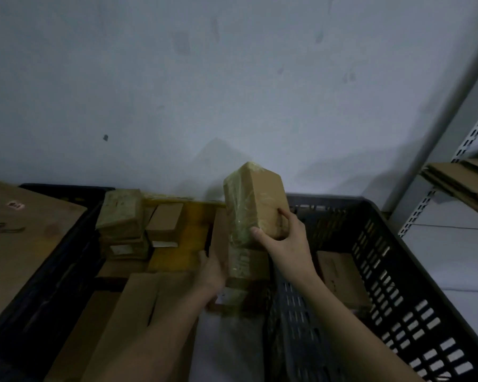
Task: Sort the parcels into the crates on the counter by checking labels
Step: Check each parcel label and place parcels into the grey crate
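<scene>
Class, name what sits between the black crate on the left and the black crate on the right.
Head view: stacked cardboard parcels and both hands, right hand gripping a taped parcel.

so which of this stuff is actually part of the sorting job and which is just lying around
Part of the job:
- taped parcel, gripped by the right hand
- flat box, held on edge by the left hand
- black crate on the right, one parcel inside
- stacked parcels at the back

Just lying about:
- folded cardboard on the metal shelf
- large cardboard sheet on the left

Two bare forearms, no sleeves; left grip (211, 268), right grip (283, 234) ungloved.
</scene>
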Action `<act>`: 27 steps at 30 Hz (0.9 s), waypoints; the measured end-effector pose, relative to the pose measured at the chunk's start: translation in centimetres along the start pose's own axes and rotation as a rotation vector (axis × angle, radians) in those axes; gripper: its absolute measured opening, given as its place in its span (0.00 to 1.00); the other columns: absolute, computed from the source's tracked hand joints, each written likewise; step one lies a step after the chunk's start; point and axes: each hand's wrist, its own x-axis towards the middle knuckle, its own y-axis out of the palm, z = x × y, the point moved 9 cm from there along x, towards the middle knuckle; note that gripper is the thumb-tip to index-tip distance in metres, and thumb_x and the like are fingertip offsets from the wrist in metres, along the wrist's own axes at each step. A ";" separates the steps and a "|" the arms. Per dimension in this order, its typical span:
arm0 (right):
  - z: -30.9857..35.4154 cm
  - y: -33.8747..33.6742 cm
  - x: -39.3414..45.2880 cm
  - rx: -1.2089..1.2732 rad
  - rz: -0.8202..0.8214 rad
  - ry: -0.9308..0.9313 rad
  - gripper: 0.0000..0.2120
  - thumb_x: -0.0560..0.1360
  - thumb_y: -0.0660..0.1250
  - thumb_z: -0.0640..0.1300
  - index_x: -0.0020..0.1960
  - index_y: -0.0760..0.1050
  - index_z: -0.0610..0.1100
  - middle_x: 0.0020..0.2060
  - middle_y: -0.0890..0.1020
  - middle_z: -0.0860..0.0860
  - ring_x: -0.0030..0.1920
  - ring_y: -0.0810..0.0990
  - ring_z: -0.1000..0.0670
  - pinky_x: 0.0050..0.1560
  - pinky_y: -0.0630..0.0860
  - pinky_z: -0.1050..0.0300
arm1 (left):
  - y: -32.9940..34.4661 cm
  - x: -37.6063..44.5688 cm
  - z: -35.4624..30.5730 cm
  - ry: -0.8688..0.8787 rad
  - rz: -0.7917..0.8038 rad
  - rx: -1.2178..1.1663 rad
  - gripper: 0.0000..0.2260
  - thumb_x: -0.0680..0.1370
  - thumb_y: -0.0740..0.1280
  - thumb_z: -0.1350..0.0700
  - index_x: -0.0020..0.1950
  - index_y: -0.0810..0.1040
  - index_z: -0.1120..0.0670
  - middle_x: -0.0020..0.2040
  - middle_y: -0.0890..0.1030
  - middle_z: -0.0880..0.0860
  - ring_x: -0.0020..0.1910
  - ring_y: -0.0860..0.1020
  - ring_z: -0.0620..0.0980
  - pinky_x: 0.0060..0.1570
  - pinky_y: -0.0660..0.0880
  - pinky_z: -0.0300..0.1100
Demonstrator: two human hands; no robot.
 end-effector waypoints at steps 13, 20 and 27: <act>-1.6 8.7 0.0 -0.637 0.048 0.039 0.41 0.66 0.67 0.74 0.74 0.59 0.62 0.76 0.57 0.43 0.74 0.57 0.36 0.65 0.71 0.38 | -3.6 -5.0 10.8 0.193 -0.002 0.488 0.25 0.83 0.44 0.39 0.81 0.53 0.43 0.82 0.52 0.47 0.80 0.45 0.50 0.76 0.44 0.64; -3.3 10.4 2.7 -0.858 0.035 0.139 0.41 0.69 0.59 0.78 0.75 0.58 0.58 0.77 0.53 0.39 0.75 0.55 0.33 0.64 0.72 0.38 | -3.1 -5.5 11.5 0.253 -0.134 0.505 0.30 0.79 0.34 0.35 0.80 0.49 0.38 0.82 0.51 0.45 0.80 0.42 0.47 0.74 0.36 0.60; -3.1 12.1 2.6 -0.966 0.116 0.166 0.44 0.72 0.53 0.77 0.80 0.49 0.56 0.79 0.46 0.36 0.76 0.52 0.30 0.67 0.69 0.37 | -3.6 -5.6 11.2 0.259 -0.134 0.490 0.27 0.81 0.40 0.37 0.81 0.52 0.40 0.81 0.55 0.46 0.81 0.46 0.49 0.74 0.38 0.61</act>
